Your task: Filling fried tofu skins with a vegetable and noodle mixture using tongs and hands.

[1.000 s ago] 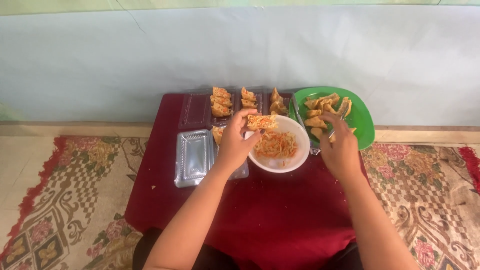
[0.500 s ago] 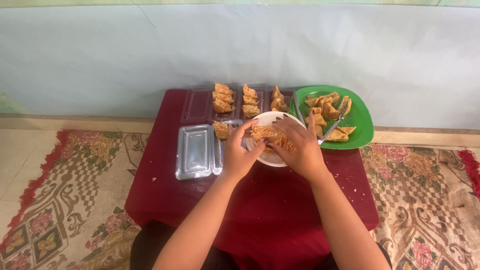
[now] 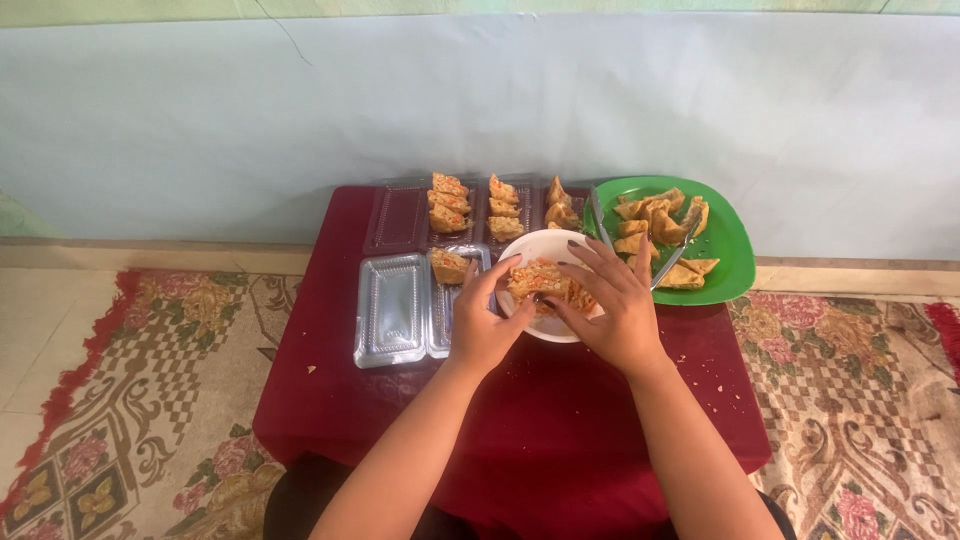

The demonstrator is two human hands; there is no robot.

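Right now both hands, the left hand (image 3: 487, 325) and right hand (image 3: 612, 312), pinch a stuffed tofu piece (image 3: 537, 279) over the white bowl (image 3: 528, 247) of shredded filling, clear plastic trays (image 3: 392, 310) left, green plate (image 3: 732, 240) of fried tofu far right.

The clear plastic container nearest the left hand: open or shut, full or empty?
Open, nearly empty. The clear plastic container lies spread flat on the red tablecloth, with one filled pastry in its right half beside the left hand.

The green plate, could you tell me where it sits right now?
In the head view, the green plate sits at the red table's far right corner, just right of the white bowl.
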